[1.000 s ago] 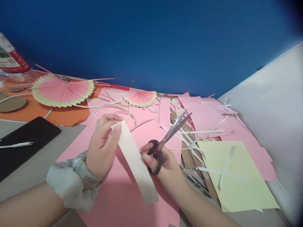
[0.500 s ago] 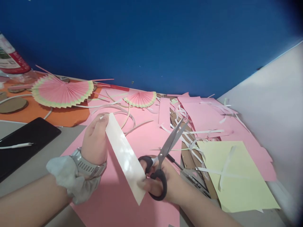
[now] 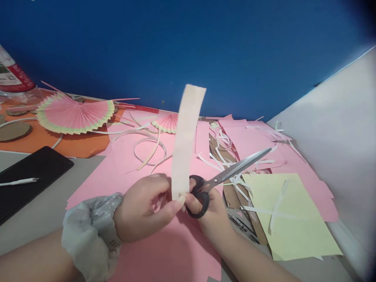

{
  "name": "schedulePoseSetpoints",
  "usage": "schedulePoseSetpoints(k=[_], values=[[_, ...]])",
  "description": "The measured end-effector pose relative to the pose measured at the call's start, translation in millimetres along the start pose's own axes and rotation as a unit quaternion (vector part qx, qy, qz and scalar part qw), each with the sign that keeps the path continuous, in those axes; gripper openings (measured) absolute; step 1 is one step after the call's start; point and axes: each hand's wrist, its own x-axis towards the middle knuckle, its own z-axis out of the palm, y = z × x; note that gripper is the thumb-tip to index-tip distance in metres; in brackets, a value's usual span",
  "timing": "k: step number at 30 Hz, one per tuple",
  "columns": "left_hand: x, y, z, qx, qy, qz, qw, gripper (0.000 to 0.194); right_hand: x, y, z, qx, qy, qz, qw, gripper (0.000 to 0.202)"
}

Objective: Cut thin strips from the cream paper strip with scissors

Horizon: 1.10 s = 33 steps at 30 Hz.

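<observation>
The left hand, its grip pinched closed, holds the lower end of a pale paper strip that stands nearly upright above the pink paper. The right hand, its grip closed through the loops of black-handled scissors, also touches that end; the blades lie together, pointing away to the right. Beyond are curled strips, then two pleated fans before a blue wall.
</observation>
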Motion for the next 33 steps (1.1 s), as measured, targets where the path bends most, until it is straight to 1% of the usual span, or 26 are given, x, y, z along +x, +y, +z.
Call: schedulePoseSetpoints(k=[2,3,5,6,8,11,13,14,17,18,20,22,24,27,33], values=[[-0.2,1.2,-0.4,0.040,-0.055,0.011,0.998,0.027,0.1,3.7,-2.9,-0.003,0.007,-0.008,1.000,0.023],[0.1,0.9,-1.1,0.038,-0.071,0.011,0.997,0.027,0.3,4.6,-3.7,-0.007,0.011,-0.009,1.000,0.023],[0.2,-1.0,-2.7,0.008,-0.070,-0.005,0.997,0.028,0.7,3.5,-3.4,-0.008,0.010,-0.006,1.000,0.022],[0.0,-2.1,-3.4,-0.017,-0.060,-0.012,0.998,0.029,0.9,1.4,-2.6,-0.005,-0.001,-0.003,1.000,0.023],[-0.8,-4.2,-4.5,-0.074,-0.021,-0.027,0.997,0.030,1.5,-5.4,-0.2,0.000,-0.054,0.005,0.999,0.029],[-1.6,-6.0,-4.9,-0.160,0.024,-0.053,0.985,0.033,2.1,-16.4,1.6,-0.022,-0.185,0.041,0.982,0.047],[-1.6,-6.2,-4.7,-0.205,0.036,-0.064,0.976,0.033,2.1,-20.0,0.6,-0.026,-0.222,0.052,0.973,0.051],[-1.6,-6.1,-4.5,-0.207,0.052,-0.064,0.975,0.032,1.8,-20.5,-0.4,-0.030,-0.233,0.058,0.970,0.053],[-1.7,-5.4,-4.4,-0.151,0.118,-0.061,0.980,0.029,0.6,-19.5,-3.6,-0.044,-0.255,0.076,0.963,0.054],[-1.7,-5.2,-4.5,-0.128,0.132,-0.063,0.981,0.028,0.3,-19.4,-4.3,-0.052,-0.263,0.079,0.960,0.055],[-1.7,-5.0,-4.7,-0.100,0.142,-0.064,0.983,0.028,-0.2,-20.8,-4.9,-0.072,-0.274,0.081,0.956,0.054],[-1.7,-5.3,-5.0,-0.089,0.141,-0.063,0.984,0.027,-0.2,-23.7,-4.6,-0.094,-0.277,0.081,0.953,0.052],[-1.9,-6.0,-5.0,-0.091,0.124,-0.057,0.987,0.027,0.0,-26.6,-3.6,-0.112,-0.276,0.080,0.951,0.052],[-2.6,-7.6,-4.5,-0.097,0.100,-0.050,0.989,0.028,0.0,-28.7,-1.9,-0.123,-0.275,0.081,0.950,0.057],[-2.9,-8.3,-3.5,-0.098,0.088,-0.049,0.990,0.029,0.0,-27.7,-0.1,-0.141,-0.272,0.089,0.948,0.062]])
